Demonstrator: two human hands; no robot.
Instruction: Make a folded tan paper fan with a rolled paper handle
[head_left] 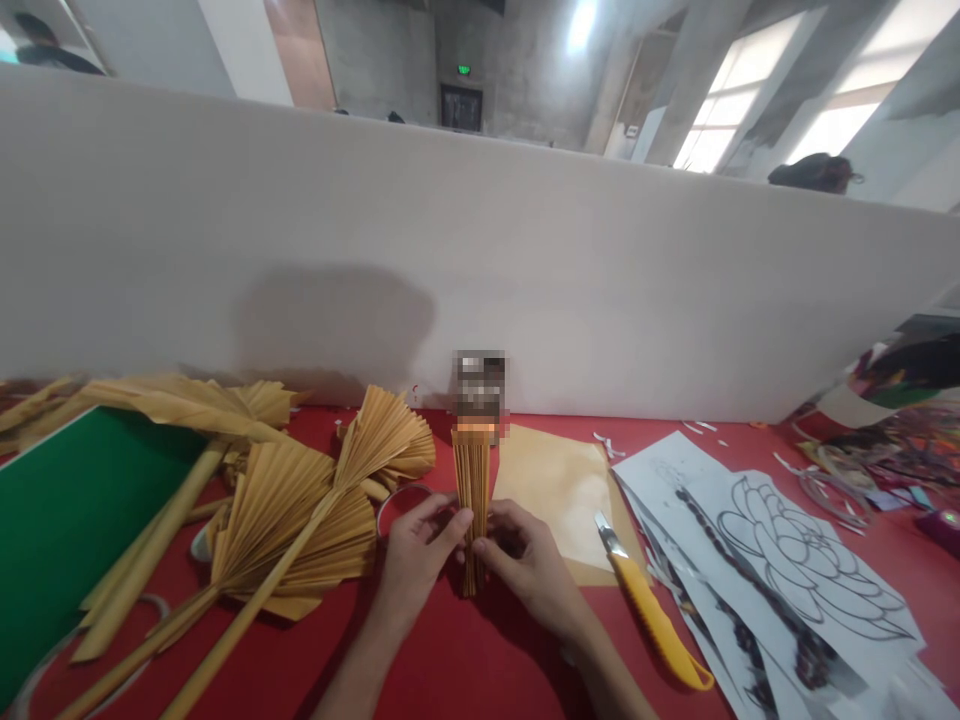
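Pleated tan paper (471, 480), gathered into a narrow upright bundle of folds, is held in front of me above the red table. My left hand (424, 540) pinches its left side, thumb on the near face. On the right side, my right hand (525, 548) grips it a little lower, with the thumb against the folds. The bundle's top end meets a blurred, pixelated patch, so what lies behind it cannot be made out. A yellow utility knife (649, 615) with its blade out lies right of my right hand, partly over a tan paper sheet (551, 490).
Finished-looking pleated paper fans (281, 510) with long stems lie at left, beside a green board (82, 520). Printed sheets with a flower drawing (810, 550) lie at right. A white partition (525, 280) stands behind the red tabletop (480, 670). Paper scraps and cords are at far right.
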